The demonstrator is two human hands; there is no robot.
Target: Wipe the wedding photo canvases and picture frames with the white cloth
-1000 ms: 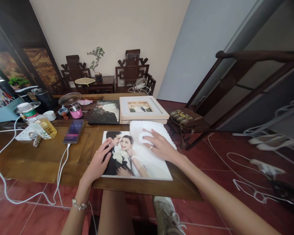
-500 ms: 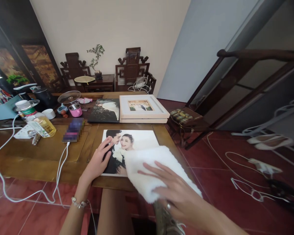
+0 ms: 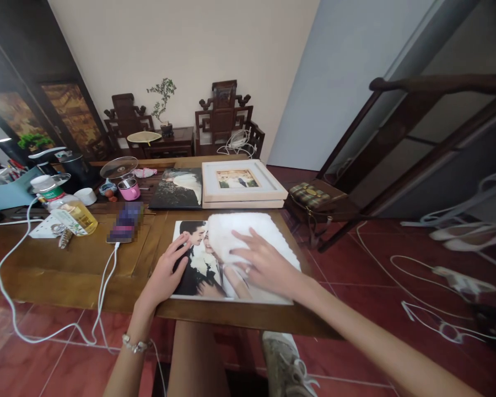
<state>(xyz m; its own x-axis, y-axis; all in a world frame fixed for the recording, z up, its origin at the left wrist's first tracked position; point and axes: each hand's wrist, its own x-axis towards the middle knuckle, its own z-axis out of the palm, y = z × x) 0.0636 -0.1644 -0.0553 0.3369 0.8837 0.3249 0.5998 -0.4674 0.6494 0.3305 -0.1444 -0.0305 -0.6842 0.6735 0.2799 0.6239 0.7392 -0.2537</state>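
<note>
A photo panel (image 3: 196, 275) showing a couple lies flat on the wooden table near its front edge. My left hand (image 3: 171, 267) rests on the panel's left side with fingers stretched out, holding nothing. A fluffy white cloth (image 3: 227, 229) covers the upper right of the panel and hides part of the picture. My right hand (image 3: 258, 256) is on top of the cloth, holding it against the panel, fingers spread across the fabric.
Behind the panel stand a dark photo album (image 3: 176, 190) and stacked pale frames (image 3: 268, 184). To the left are a phone (image 3: 126, 220) on a white cable, a bottle (image 3: 76, 215) and a pink cup (image 3: 129, 190). A wooden chair (image 3: 343, 193) with a plaid bag stands right.
My right hand has moved the white cloth away from me, from the panel's near right edge up to its upper part. My left hand has stayed in place.
</note>
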